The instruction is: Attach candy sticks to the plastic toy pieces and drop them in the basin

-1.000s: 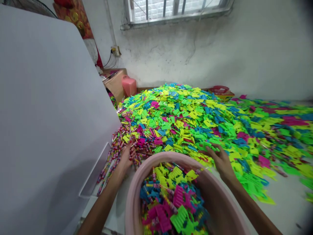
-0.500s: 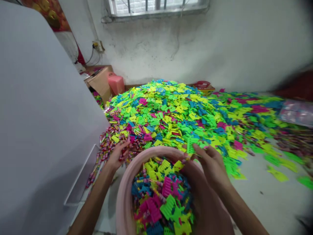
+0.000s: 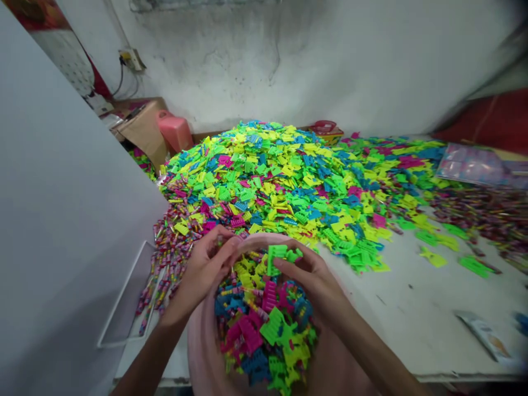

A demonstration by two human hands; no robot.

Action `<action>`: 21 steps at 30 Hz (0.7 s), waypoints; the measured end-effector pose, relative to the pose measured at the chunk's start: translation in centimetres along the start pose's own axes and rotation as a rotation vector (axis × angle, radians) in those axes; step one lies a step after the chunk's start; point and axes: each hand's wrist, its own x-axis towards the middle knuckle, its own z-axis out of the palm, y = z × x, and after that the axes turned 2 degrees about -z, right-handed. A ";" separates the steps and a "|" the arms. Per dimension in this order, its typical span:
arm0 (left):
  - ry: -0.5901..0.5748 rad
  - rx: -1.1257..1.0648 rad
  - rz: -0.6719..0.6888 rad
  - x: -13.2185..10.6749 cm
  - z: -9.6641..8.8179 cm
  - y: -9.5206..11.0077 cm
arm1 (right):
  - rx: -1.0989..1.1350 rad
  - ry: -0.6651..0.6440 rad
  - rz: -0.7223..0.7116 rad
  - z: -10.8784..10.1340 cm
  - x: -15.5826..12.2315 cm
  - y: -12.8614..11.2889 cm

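While both hands work over the basin, the right hand (image 3: 309, 283) curves its fingers (image 3: 299, 259) around the lower edge of a green plastic comb (image 3: 277, 257), which stands just above the rim, but I cannot tell if this is a firm pinch. The left hand (image 3: 202, 269) has its fingertips (image 3: 225, 245) pressed together near the rim, and they hide whatever they may hold. Under the hands sits a pink plastic basin (image 3: 202, 352), filled with mixed magenta, blue, yellow and green combs (image 3: 249, 333) and some wrapped candy sticks (image 3: 226, 290). Beyond its rim, a large heap of neon combs (image 3: 268, 176) covers the white work table (image 3: 412, 319), and more candy sticks (image 3: 163, 269) lie loose on the left, beside a tall white panel (image 3: 61, 220). The green comb could slip if the grip is only light, and it could fall back among the others. Because the basin is so full, a careless movement of the hands could also push pieces over the rim. The comb teeth could catch on the candy sticks and pull them out too.
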 end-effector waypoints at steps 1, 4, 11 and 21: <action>-0.036 0.007 0.004 -0.5 0.4 0.5 | -0.037 -0.008 -0.015 0.1 -0.1 -0.3; -0.127 0.044 0.020 -1.6 1.2 1.4 | -0.095 -0.071 -0.074 0.3 -0.4 -1.1; -0.154 0.124 0.078 -2.2 0.9 0.9 | -0.187 -0.092 -0.092 -0.1 -0.7 -1.1; -0.194 0.173 0.024 -2.3 0.9 1.5 | -0.235 -0.112 -0.136 -0.3 -0.8 -1.1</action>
